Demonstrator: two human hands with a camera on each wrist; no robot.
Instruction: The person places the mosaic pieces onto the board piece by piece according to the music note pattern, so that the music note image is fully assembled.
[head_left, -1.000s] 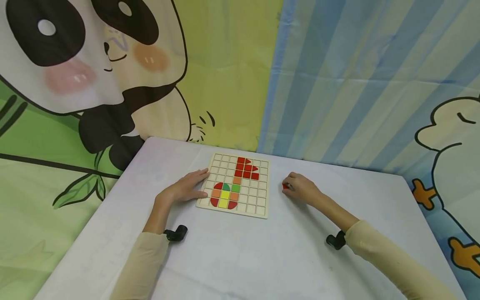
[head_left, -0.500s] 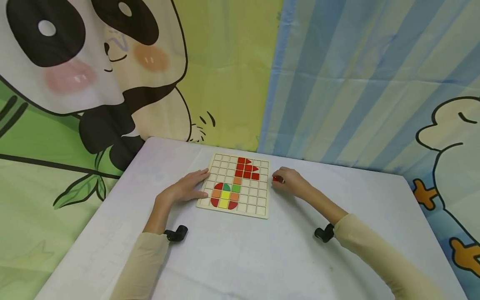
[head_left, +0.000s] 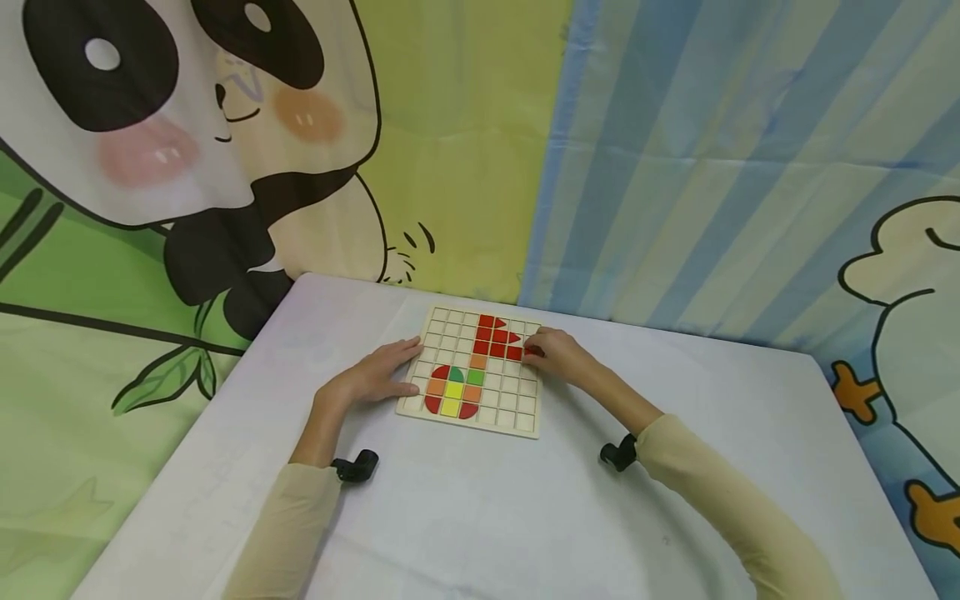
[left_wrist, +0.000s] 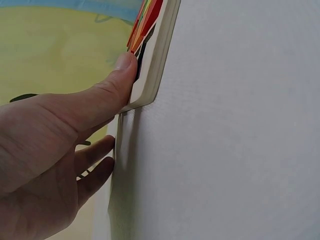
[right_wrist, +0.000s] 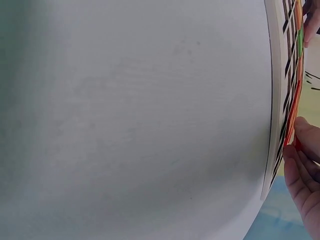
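Observation:
A pale wooden grid board (head_left: 508,400) lies on the white table, its cells partly filled with flat tiles. Red squares and triangles (head_left: 491,337) make a stepped shape near its far side. Lower left on it is a rounded patch of red, orange, yellow and green tiles (head_left: 452,390). My left hand (head_left: 367,375) rests against the board's left edge, fingers extended; in the left wrist view its thumb (left_wrist: 117,82) touches the frame. Over the board's right edge, my right hand (head_left: 558,357) pinches a small red tile (right_wrist: 298,144), mostly hidden by the fingertips, beside the red row.
The white-covered table (head_left: 480,517) stretches toward me and out to the right. Behind it hangs a printed cloth (head_left: 465,150) with a panda and blue stripes. Small black cameras (head_left: 356,467) sit at both wrists, below the sleeves.
My right hand has moved left from the bare table to the board's right edge, carrying the red tile. My left hand stays at the board's left edge.

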